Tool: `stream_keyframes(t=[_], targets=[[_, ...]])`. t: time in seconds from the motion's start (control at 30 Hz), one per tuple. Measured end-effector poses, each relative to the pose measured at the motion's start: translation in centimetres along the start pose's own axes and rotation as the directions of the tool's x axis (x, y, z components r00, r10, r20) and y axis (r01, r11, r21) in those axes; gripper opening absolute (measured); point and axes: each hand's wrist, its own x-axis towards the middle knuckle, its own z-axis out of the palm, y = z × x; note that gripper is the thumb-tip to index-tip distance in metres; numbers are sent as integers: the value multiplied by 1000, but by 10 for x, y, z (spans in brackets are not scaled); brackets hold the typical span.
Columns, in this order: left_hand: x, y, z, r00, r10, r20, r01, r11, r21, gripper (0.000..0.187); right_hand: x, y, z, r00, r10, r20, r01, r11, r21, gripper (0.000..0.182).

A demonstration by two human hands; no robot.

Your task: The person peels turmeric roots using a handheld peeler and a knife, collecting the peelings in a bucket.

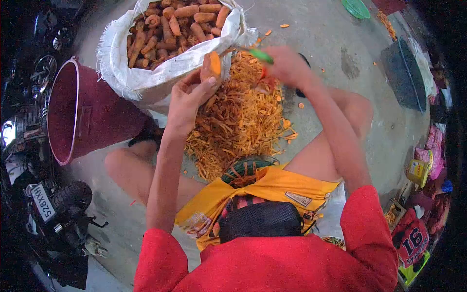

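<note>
My left hand [187, 100] grips a carrot [209, 67] between thumb and fingers, with a bright orange peeled strip facing right. My right hand [287, 65] is closed around a green-handled peeler [262, 56], its thin metal end pointing left past the carrot's top. Below both hands lies a wide heap of orange peelings [243, 119] on the floor between my legs. Just beyond my left hand stands a white woven sack [168, 75], its rim folded open, full of carrots [168, 31].
At the left a large maroon bucket [97, 109] lies tipped on its side, near a motorcycle [58, 204]. A dark basin [406, 75] is at the right, with a green basket [356, 8] farther back. Loose peel scraps [290, 136] dot the concrete floor.
</note>
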Motion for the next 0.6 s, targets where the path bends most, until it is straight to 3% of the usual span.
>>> stream_keyframes(t=[0.03, 0.1, 0.23, 0.33, 0.4, 0.47, 0.53, 0.6], targets=[[2, -2, 1, 1000, 16, -7, -16, 998, 56, 50, -5, -12, 4, 1000, 4, 6, -4, 1000, -1, 23], [2, -5, 6, 1000, 27, -4, -27, 996, 86, 50, -8, -30, 13, 976, -195, 91, 202, 977, -65, 22], [-4, -2, 15, 999, 43, -30, -39, 993, 114, 43, -3, -39, 24, 974, -223, 34, 225, 967, -123, 21], [-7, 3, 14, 998, 63, 12, -64, 981, 185, 44, 5, -32, 26, 986, -136, 91, 146, 982, -120, 18], [-9, 6, 9, 995, 68, 75, -84, 971, 225, 45, 14, -19, 26, 982, 96, 165, -85, 994, -69, 20], [-9, 6, 9, 987, 76, 144, -113, 955, 275, 46, 27, 26, 23, 984, 128, 126, -113, 987, -119, 24], [-11, 2, 9, 974, 203, 101, -218, 960, 177, 51, 23, 37, 11, 983, 166, 80, -152, 976, -159, 29], [-13, 10, 7, 977, 208, 48, -213, 963, 163, 52, 23, 20, -15, 960, 141, 244, -119, 988, -102, 40]])
